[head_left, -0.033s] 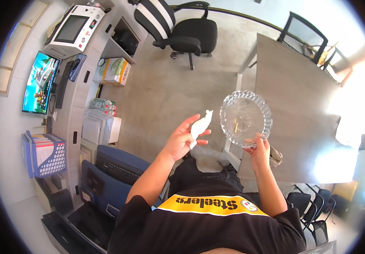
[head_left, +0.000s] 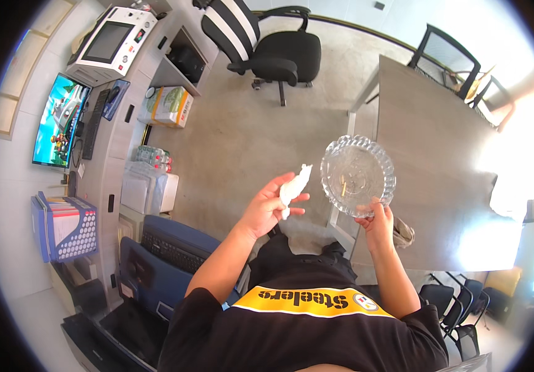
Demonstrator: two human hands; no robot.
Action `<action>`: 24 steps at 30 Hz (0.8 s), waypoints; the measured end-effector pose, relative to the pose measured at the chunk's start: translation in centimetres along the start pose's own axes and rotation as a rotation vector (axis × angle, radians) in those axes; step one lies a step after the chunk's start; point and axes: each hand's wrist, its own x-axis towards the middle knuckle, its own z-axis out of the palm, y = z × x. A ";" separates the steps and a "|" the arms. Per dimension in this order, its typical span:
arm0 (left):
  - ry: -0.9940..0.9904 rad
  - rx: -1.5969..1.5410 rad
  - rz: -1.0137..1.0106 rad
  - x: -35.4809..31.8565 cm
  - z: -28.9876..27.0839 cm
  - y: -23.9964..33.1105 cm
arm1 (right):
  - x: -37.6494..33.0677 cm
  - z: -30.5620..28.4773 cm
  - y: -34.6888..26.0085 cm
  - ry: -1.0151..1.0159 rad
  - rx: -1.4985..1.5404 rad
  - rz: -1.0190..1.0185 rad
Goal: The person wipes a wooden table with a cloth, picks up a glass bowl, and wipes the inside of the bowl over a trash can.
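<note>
My left hand [head_left: 267, 208] grips a crumpled white tissue [head_left: 295, 186] between thumb and fingers, with the other fingers spread. To its right, my right hand [head_left: 376, 224] pinches the near rim of a clear glass ashtray [head_left: 366, 167] with a scalloped edge. The ashtray is held up in the air beside the table's left edge, tilted so that its inside faces me. A small yellowish stub [head_left: 344, 188], like a cigarette butt, lies in it. The tissue and the ashtray are apart. A greyish-brown cloth [head_left: 403, 233] rests on the table just beyond my right wrist.
A long grey table [head_left: 434, 161] fills the right side. On the left stands a desk with a monitor [head_left: 61, 121], a keyboard [head_left: 95, 124] and a white box-shaped appliance [head_left: 110, 44]. A blue file holder [head_left: 68, 228] sits nearer. Ahead is a black-and-white office chair [head_left: 279, 56].
Both hands keep their grips. The ashtray sits slightly further left in the picture, and the whole scene has shifted a little with the head.
</note>
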 end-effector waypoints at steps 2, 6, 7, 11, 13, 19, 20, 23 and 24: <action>0.016 0.123 -0.012 0.0 -3.2 2.8 | -0.2 4.9 -0.8 -0.028 0.017 0.048; 0.114 0.345 -0.081 2.0 -8.4 6.1 | 0.0 12.3 -1.1 -0.057 0.003 0.007; 0.095 0.394 -0.091 2.7 -9.5 6.1 | -0.1 13.4 -0.9 -0.055 -0.005 -0.017; -0.134 0.213 -0.283 5.6 -9.2 7.4 | 1.2 17.4 -1.5 -0.079 0.012 -0.027; -0.286 0.048 -0.349 8.2 -7.3 9.0 | 3.2 18.0 -2.0 -0.135 0.026 0.005; -0.293 -0.005 -0.220 18.0 -5.8 11.7 | 12.3 22.4 -5.3 -0.225 0.027 0.029; -0.180 0.013 -0.200 19.2 -3.9 13.0 | 13.8 23.1 -6.9 -0.275 -0.014 0.040; -0.161 -0.006 -0.111 25.4 -1.5 16.4 | 20.0 24.6 -11.9 -0.451 0.007 0.080; -0.139 -0.028 -0.083 27.5 -0.8 17.8 | 21.9 24.5 -14.1 -0.573 0.053 0.158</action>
